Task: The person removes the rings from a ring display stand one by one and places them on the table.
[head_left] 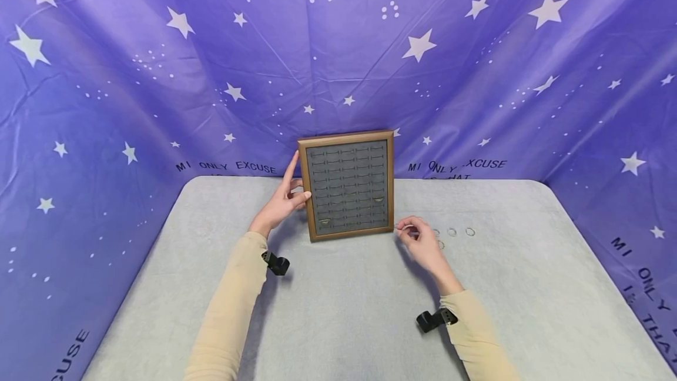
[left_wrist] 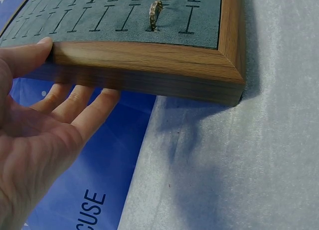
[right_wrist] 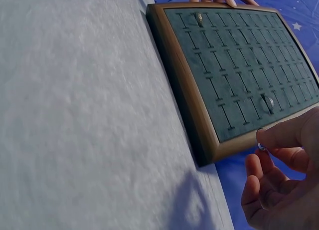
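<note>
A wood-framed ring display board (head_left: 349, 184) stands propped up on the table, its dark grey-green padded face cut with rows of slots. My left hand (head_left: 282, 201) holds its left side, the thumb on the front of the frame and other fingers behind. One gold-toned ring (left_wrist: 153, 15) sits in a slot near the lower left corner. Another ring (right_wrist: 268, 104) is set in a slot toward the right side. Beside the lower right corner, my right hand (head_left: 423, 244) pinches a small shiny ring (right_wrist: 261, 146) between thumb and forefinger.
Several loose rings (head_left: 466, 231) lie on the grey table (head_left: 349, 310), right of and partly behind my right hand. A purple star-printed cloth (head_left: 349, 52) hangs behind the board and along both sides. Black wrist cameras (head_left: 276, 263) are strapped over both sleeves.
</note>
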{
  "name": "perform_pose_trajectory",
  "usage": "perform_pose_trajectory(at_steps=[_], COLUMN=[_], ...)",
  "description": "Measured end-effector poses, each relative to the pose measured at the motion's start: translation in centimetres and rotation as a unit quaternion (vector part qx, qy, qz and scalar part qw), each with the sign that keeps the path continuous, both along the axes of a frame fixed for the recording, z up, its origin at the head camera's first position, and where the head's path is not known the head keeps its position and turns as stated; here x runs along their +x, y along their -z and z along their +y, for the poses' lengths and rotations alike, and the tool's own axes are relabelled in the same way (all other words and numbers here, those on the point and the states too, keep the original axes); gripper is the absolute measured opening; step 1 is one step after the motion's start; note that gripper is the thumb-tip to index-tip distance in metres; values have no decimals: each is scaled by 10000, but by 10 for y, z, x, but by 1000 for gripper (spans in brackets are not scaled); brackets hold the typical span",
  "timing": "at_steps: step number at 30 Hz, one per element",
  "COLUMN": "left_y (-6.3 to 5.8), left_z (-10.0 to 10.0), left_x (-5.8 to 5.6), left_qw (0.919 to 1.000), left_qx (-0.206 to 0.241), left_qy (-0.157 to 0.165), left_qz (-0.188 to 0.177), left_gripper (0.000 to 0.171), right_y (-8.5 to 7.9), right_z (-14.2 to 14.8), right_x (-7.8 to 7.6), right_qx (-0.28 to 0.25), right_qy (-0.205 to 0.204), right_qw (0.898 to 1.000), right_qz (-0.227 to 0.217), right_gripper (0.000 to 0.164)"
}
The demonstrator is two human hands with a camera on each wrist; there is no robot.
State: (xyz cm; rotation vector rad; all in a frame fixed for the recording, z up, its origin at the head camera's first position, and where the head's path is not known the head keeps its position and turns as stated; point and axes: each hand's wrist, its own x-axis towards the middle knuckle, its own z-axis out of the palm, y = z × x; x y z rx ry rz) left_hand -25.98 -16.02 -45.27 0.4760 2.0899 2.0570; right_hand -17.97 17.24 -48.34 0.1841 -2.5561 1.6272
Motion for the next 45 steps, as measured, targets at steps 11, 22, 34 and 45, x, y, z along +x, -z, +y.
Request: perform_pose_trajectory(at_steps=[11, 22, 34, 45], left_y=[-7, 0, 1, 0], left_z=[-2, -2, -1, 1], left_x=[2, -1, -1, -1], left_qw=[9998, 10000, 10000, 9999], left_qx=[-30, -86, -57, -110], left_qy=[61, 32, 22, -65], left_qz=[-205, -14, 61, 80], left_gripper=[97, 97, 97, 97], right_y=[1, 10, 15, 20], right_z=[21, 54, 96, 115], right_x=[5, 10, 21, 19], right_qx=[400, 876, 1317, 1668], right_qy=[169, 366, 532, 550], right_qw=[9990, 9949, 9893, 9836], right_qz=[-74, 336, 328, 410], right_gripper=[8, 4, 5, 6])
